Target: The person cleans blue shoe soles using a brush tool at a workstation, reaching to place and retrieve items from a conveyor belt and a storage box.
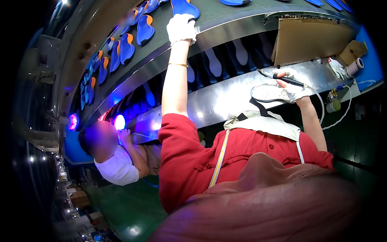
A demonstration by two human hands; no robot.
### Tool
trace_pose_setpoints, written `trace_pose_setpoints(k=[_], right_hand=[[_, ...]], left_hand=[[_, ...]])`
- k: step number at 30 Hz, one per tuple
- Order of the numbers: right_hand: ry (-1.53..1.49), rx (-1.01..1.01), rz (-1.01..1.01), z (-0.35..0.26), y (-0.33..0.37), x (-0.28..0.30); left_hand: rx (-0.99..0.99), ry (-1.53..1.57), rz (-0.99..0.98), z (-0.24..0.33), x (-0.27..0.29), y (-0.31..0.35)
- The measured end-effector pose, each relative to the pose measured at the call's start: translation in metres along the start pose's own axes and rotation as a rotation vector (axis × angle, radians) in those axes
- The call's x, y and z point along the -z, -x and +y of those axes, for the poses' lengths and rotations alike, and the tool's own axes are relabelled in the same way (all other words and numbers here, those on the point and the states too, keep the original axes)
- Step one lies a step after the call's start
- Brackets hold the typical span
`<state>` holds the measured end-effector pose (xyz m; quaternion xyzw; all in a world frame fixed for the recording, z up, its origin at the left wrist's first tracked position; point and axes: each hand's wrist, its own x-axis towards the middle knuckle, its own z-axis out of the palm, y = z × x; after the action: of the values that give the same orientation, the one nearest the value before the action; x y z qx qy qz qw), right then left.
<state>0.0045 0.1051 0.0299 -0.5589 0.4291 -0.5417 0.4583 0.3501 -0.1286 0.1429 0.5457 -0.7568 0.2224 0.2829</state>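
My left hand (181, 30), in a white glove, reaches up to the conveyor belt. Its fingers are closed at the lower end of a blue and orange shoe insole (186, 8). At the metal ledge, my right hand (295, 88), in a glove that leaves fingertips bare, is wrapped round a slim black pen-shaped tool (291, 80). A pale hose (321, 101) trails from the tool's back end. Beside that hand is a white sole-shaped piece (268, 92) with a dark rim; whether the hand touches it I cannot tell.
Several blue and orange insoles (127, 47) lie along the green belt (225, 14). Dark and pale soles (213, 62) fill the shelf beneath. Cardboard (306, 40), a glove (337, 68) and a roll (355, 66) are at right. A co-worker (121, 161) sits at left near a bright lamp (119, 122).
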Motion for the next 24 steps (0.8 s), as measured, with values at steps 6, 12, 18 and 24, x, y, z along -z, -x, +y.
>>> trace_pose_setpoints(k=[6, 12, 18, 24], right_hand=[[-0.002, -0.039, 0.079, 0.011, 0.01, 0.025], [-0.052, -0.095, 0.122, 0.01, 0.005, 0.031], [-0.045, -0.153, 0.128, 0.014, 0.003, 0.023], [-0.073, -0.168, 0.18, 0.028, 0.011, 0.025]], left_hand=[[-0.229, 0.468, 0.311, 0.0, 0.053, 0.036], [0.255, 1.74, 0.585, 0.008, 0.143, 0.042], [0.414, 2.396, -0.227, 0.046, 0.088, 0.079], [0.873, 2.77, -0.61, 0.122, 0.021, 0.17]])
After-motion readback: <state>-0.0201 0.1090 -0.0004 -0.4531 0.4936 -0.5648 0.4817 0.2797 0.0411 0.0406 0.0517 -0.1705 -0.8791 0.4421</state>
